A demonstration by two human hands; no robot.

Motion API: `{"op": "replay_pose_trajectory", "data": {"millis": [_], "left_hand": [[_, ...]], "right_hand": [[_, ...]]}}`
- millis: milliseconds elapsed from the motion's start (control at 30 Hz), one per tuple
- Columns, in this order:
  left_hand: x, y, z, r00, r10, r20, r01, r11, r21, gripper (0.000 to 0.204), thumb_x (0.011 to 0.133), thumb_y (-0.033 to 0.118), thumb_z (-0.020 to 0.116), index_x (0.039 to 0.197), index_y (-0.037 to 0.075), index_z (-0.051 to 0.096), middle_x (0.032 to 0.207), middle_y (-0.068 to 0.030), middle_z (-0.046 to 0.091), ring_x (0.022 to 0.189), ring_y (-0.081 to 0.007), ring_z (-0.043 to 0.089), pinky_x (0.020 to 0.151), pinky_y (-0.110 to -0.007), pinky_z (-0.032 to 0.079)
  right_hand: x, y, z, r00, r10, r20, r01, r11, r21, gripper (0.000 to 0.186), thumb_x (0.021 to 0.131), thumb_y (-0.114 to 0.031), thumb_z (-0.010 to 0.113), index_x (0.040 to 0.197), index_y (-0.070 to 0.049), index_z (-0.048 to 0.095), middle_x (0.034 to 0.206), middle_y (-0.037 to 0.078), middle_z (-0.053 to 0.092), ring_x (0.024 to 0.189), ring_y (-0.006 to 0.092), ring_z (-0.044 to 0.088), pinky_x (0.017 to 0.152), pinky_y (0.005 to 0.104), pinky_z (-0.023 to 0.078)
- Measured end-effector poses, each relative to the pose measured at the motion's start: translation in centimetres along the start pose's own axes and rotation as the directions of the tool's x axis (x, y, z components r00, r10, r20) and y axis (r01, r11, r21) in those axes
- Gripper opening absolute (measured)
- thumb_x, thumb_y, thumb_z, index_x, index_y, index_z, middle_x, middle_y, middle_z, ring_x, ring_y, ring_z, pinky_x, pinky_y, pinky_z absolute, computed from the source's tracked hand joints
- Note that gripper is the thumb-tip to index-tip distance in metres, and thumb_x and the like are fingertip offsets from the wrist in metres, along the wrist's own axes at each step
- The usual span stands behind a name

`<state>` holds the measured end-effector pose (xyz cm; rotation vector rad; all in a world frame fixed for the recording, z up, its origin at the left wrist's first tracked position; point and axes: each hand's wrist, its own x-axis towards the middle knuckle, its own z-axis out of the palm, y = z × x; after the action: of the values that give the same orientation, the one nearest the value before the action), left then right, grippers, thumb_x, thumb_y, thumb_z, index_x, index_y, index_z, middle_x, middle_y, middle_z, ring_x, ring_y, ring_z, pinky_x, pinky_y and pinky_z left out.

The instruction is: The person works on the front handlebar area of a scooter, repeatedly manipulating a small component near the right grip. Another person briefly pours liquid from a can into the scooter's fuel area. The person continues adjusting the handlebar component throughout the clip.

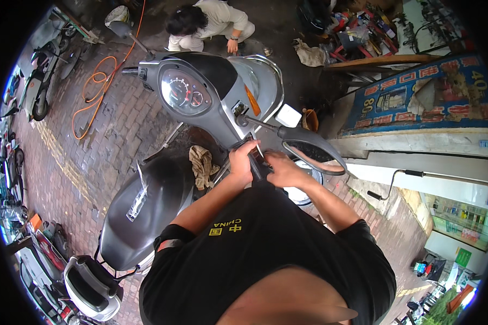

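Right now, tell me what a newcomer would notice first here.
The grey motor scooter fills the centre, its round dial facing up. The left hand and right hand clasp its right handlebar grip. Behind, a crouching person works near a coiled orange hose.

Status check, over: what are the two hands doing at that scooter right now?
Left hand and right hand both clamped on the scooter's right handlebar grip. Mirror just beside the right hand. Rag on the footboard, apart from both hands.
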<state>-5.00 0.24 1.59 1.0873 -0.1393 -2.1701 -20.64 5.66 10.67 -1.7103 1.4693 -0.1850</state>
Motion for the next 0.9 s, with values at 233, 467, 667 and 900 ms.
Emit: {"op": "replay_pose_trajectory", "data": {"millis": [233,467,667,900], "left_hand": [[-0.7,0.2,0.9,0.997,0.075,-0.013,-0.075,0.997,0.024,0.029,0.085,0.018,0.07,0.108,0.002,0.066,0.106,-0.0106,0.071,0.102,-0.0222,0.065,0.093,-0.042,0.049],[-0.9,1.4,0.5,0.944,-0.151,0.293,0.168,0.985,-0.035,0.044,0.092,0.027,0.062,0.124,-0.004,0.06,0.127,-0.0203,0.064,0.122,-0.0328,0.059,0.111,-0.043,0.042],[0.2,1.1,-0.1,0.914,-0.159,0.373,0.191,0.98,-0.048,0.038,0.092,0.025,0.063,0.119,-0.003,0.061,0.117,-0.0192,0.067,0.113,-0.0331,0.063,0.106,-0.045,0.046],[-1.0,1.3,0.4,0.989,-0.109,0.1,0.108,0.994,0.013,0.018,0.084,0.017,0.073,0.093,0.003,0.067,0.081,-0.0116,0.067,0.071,-0.027,0.066,0.07,-0.04,0.054]], "right_hand": [[-0.8,-0.4,-0.3,1.0,0.019,0.019,-0.021,0.996,0.089,0.065,0.076,-0.012,0.06,0.138,0.005,0.048,0.133,0.024,0.055,0.126,0.038,0.053,0.108,0.0392,0.041],[-4.0,6.8,-1.9,0.949,0.234,-0.212,0.099,0.418,0.903,0.054,0.085,-0.015,0.065,0.137,-0.002,0.056,0.128,0.017,0.063,0.113,0.0298,0.062,0.101,0.0386,0.046],[-5.2,9.7,2.3,0.91,0.408,-0.077,-0.275,0.73,0.626,0.053,0.096,-0.029,0.062,0.141,-0.005,0.054,0.147,0.015,0.05,0.135,0.0251,0.046,0.116,0.0367,0.032],[-4.2,7.4,2.4,0.909,0.415,0.016,-0.35,0.744,0.569,0.058,0.094,-0.022,0.066,0.147,-0.007,0.048,0.142,0.014,0.054,0.13,0.0201,0.047,0.11,0.0314,0.036]]}}
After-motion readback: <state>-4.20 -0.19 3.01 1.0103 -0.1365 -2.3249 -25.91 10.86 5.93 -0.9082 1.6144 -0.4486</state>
